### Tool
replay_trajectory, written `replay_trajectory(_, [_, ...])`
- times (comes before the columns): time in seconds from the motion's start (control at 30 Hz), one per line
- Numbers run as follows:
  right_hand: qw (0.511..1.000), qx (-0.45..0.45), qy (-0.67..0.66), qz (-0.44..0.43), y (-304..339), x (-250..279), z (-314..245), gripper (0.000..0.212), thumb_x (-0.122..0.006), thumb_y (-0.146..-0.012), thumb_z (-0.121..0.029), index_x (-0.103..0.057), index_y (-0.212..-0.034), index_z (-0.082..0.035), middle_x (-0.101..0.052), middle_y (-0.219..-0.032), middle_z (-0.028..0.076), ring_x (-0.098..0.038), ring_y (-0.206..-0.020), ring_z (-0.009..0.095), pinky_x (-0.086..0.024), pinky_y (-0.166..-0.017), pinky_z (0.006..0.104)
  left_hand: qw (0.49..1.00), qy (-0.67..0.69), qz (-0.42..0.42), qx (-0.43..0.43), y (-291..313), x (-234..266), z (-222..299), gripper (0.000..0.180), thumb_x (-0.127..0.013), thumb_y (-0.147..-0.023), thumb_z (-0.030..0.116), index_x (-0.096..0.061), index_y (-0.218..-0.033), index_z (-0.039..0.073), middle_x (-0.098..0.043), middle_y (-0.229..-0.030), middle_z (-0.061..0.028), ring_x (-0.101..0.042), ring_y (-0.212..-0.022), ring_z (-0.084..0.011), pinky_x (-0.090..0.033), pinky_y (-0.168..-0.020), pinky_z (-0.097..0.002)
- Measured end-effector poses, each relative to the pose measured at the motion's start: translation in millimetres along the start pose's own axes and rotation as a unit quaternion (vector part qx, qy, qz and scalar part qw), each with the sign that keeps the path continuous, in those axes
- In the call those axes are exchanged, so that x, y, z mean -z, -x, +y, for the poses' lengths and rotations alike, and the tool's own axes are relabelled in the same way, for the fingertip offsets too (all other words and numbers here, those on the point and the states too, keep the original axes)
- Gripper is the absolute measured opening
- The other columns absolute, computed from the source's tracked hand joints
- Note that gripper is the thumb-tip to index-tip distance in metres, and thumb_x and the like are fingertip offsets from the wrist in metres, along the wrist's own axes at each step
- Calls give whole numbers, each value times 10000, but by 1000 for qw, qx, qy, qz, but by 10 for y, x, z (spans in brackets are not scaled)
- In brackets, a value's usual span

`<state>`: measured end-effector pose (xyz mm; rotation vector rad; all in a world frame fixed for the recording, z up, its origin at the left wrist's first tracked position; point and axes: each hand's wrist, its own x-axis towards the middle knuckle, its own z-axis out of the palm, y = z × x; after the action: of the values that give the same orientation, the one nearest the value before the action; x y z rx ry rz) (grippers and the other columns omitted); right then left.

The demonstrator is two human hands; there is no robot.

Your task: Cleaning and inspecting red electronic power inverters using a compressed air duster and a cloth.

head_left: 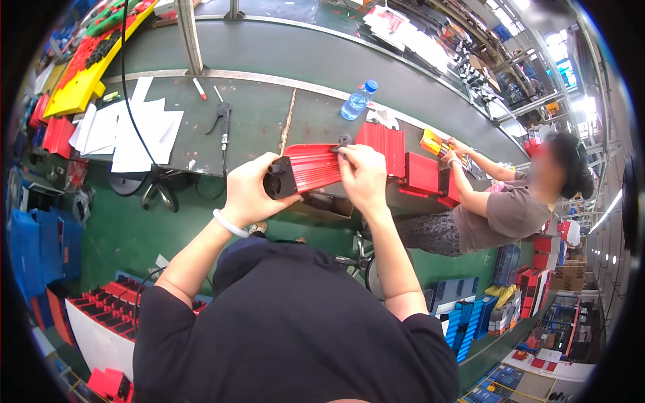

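Observation:
Between my hands, over the near edge of the workbench, is a red ribbed housing [312, 166] with a black end cap [279, 178] on its left end. My left hand [246, 191] is closed round that end, fingers above and thumb below the cap. At the housing's right end, my right hand [365, 180] pinches a small black part [345, 140] against the upper edge; my fingers hide some of it. Just beyond my right hand, a stack of red ribbed housings [383, 144] stands on the bench.
On the green workbench [255, 111] lie white papers [148, 134], a black hand tool [224, 124], a marker [199, 88] and a water bottle [359, 101]. To the right a co-worker [504, 208] handles a yellow item [435, 142]. Red parts [121, 305] fill a rack at lower left.

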<state>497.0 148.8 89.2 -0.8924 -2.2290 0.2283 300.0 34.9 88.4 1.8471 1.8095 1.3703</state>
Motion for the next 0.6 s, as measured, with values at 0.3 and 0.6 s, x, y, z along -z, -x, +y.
replay_trajectory(0.3, [995,16,-102,3,18,-144,-638,138,-635,-808,-106,-678,-938,-87,-644,-816,68,-596,-824,231,-398,-728,344,998,13,-56,20,93,-173,-150,509,-830,-594,396,-595,-926,89,-638,-767,-81,-648,-682,-270,-518,-615,-334])
replay_trajectory(0.6, [998,-57,29,-24,306,10,192,91,-653,-787,-124,-679,-871,-100,-593,-666,56,-577,-677,232,-394,-641,366,999,10,-52,-3,75,-104,-105,536,-841,-563,301,-600,-985,74,-645,-795,-108,-650,-718,-287,-518,-661,-333])
